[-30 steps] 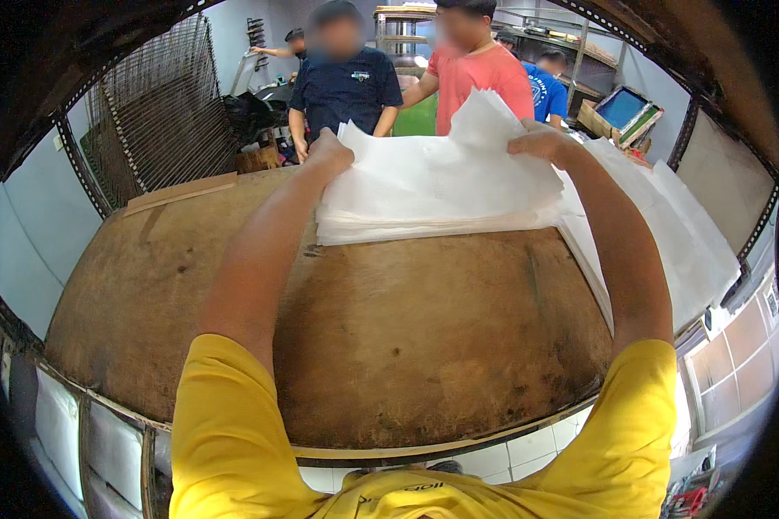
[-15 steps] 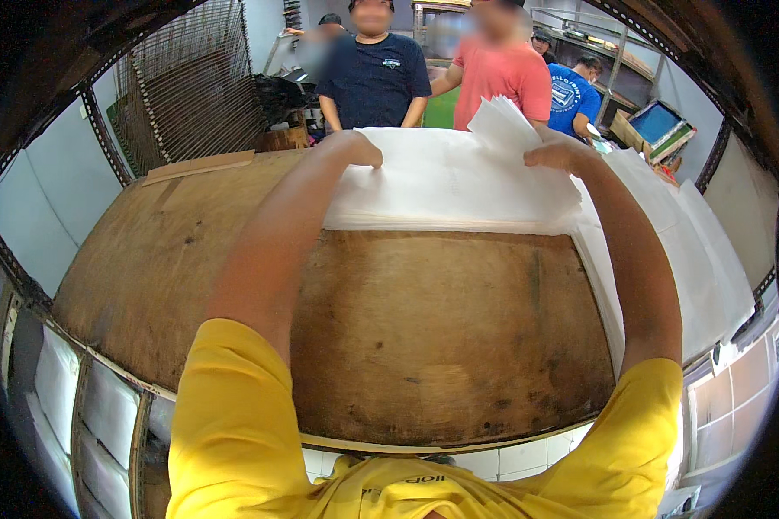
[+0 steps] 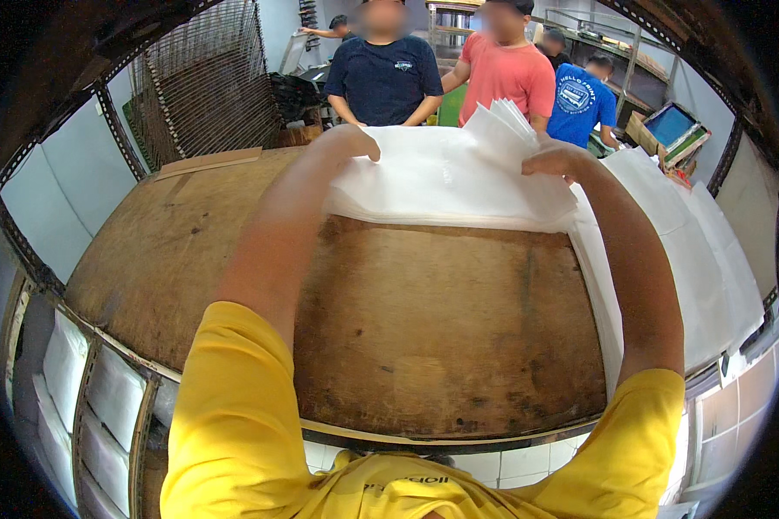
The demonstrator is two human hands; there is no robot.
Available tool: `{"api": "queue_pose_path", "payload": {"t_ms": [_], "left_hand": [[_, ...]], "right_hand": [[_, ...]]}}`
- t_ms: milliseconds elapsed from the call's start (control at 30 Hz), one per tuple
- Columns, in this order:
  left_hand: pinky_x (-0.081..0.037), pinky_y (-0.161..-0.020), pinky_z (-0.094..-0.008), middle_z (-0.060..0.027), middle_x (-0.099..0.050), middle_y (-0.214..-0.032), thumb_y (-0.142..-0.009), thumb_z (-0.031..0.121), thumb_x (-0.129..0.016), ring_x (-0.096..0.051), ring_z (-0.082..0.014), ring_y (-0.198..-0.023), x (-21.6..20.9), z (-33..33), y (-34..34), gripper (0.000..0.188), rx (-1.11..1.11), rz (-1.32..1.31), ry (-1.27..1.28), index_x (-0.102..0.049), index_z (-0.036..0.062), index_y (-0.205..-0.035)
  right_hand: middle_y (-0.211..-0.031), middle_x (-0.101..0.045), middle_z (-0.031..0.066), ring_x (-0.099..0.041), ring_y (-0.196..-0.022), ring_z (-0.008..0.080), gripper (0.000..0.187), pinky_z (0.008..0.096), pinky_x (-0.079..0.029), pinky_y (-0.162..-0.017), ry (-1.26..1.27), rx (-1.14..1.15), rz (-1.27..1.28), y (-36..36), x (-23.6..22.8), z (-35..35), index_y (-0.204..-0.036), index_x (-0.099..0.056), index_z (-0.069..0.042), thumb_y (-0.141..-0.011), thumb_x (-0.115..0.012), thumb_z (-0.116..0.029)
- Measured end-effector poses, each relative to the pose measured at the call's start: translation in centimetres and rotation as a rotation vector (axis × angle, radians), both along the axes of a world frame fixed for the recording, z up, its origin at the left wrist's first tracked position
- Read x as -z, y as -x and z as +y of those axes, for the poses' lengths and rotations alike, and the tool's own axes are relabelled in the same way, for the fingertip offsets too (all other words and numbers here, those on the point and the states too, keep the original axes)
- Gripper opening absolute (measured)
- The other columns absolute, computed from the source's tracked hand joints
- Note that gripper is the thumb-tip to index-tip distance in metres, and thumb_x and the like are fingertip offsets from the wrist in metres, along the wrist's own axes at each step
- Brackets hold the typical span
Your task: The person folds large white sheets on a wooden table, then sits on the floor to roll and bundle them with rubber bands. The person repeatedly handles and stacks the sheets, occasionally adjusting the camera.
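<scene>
A stack of thin white sheets (image 3: 433, 177) lies across the far part of the brown wooden tabletop (image 3: 450, 329). My left hand (image 3: 353, 144) grips its left side, thumb on top and the other fingers mostly hidden. At the right side my right hand (image 3: 552, 161) is closed on the sheets. Beside it the far right corner stands up, its layers fanned apart. The stack's near edge bows slightly, with the left end a little raised.
More large white sheets (image 3: 684, 233) cover the table's right side. A flat brown strip (image 3: 208, 163) lies at the far left edge. Across the table stand people in a dark shirt (image 3: 383, 82) and a red shirt (image 3: 511, 80). A wire rack (image 3: 212, 95) stands behind.
The stack's near left edge has risen and curved a little in my left hand. My right hand keeps its grip on the right side. The whole view has shifted slightly.
</scene>
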State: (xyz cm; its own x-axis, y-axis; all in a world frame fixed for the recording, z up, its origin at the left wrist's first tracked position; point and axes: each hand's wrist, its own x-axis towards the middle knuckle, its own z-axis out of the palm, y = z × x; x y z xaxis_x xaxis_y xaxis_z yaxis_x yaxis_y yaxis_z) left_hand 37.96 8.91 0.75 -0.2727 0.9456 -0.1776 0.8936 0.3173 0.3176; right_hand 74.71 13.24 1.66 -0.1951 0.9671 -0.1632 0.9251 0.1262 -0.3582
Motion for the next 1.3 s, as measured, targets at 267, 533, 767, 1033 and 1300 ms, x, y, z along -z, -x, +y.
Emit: {"api": "queue_pose_path", "payload": {"t_ms": [267,533,767,1033,1300], "left_hand": [[-0.058,-0.082,-0.0435,-0.0184,-0.069,-0.114,-0.081,0.016,-0.074,-0.071,-0.0290,-0.097,2.9,-1.6,3.9,0.054,0.020,-1.021,-0.146,-0.058,-0.0065,-0.127],[-0.059,-0.078,-0.0407,-0.0154,-0.069,-0.103,-0.083,0.010,-0.072,-0.071,-0.0248,-0.090,0.7,-2.4,1.8,0.032,0.175,-1.357,-0.365,-0.065,-0.0034,-0.111],[-0.058,-0.074,-0.0449,-0.0130,-0.067,-0.106,-0.089,0.017,-0.063,-0.070,-0.0265,-0.090,-3.1,-8.7,-3.6,0.033,0.320,-1.601,-0.368,-0.058,-0.0004,-0.116],[-0.059,-0.076,-0.0424,-0.0143,-0.063,-0.112,-0.090,0.015,-0.062,-0.067,-0.0282,-0.095,-5.0,-20.1,-4.8,0.026,0.146,-1.613,-0.513,-0.060,-0.0008,-0.111],[-0.056,-0.081,-0.0359,-0.0131,-0.065,-0.099,-0.090,0.033,-0.066,-0.067,-0.0228,-0.094,-3.3,-27.8,2.8,0.038,0.697,-1.440,-0.585,-0.061,-0.0026,-0.103]], "right_hand": [[-0.127,-0.061,0.0250,-0.064,-0.111,0.0379,0.099,0.0480,-0.054,-0.093,-0.166,-0.010,-0.071,0.8,0.1,-0.4,-0.147,-0.032,0.003,-0.071,-0.076,-0.044],[-0.109,-0.068,0.0291,-0.068,-0.104,0.0370,0.085,0.0463,-0.053,-0.089,-0.688,-0.478,0.099,13.2,-4.8,-11.3,-0.118,-0.061,0.007,-0.077,-0.070,-0.066],[-0.117,-0.068,0.0233,-0.067,-0.107,0.0375,0.079,0.0412,-0.051,-0.094,-0.364,-0.685,-0.380,18.7,-8.0,-16.7,-0.133,-0.055,-0.002,-0.076,-0.076,-0.053],[-0.106,-0.069,0.0263,-0.068,-0.096,0.0414,0.040,0.0505,-0.055,-0.084,-0.789,-0.405,-0.408,19.7,-6.6,-27.3,-0.112,-0.062,0.001,-0.081,-0.068,-0.024],[-0.102,-0.066,0.0250,-0.061,-0.101,0.0445,0.027,0.0513,-0.048,-0.088,-0.882,-0.362,-0.459,18.9,-8.7,-33.8,-0.115,-0.059,0.001,-0.094,-0.059,-0.016]]}}
